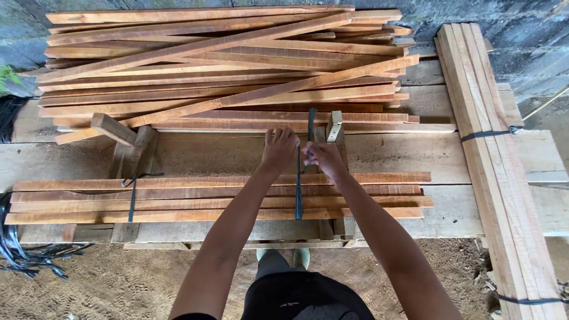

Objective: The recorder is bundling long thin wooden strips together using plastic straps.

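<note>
We are in a rough timber yard: stacked wooden slats (225, 65) on a plank surface (207, 154), sawdust floor (118, 284), concrete wall (521, 35).

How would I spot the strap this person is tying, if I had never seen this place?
Find the wooden bench below the big loose pile of slats. On its near edge lies a flat bundle of slats. Two black straps cross it: the strap you want is the one toward the right, running up between the left hand and right hand; the other strap, near the left end, is untouched.
</note>
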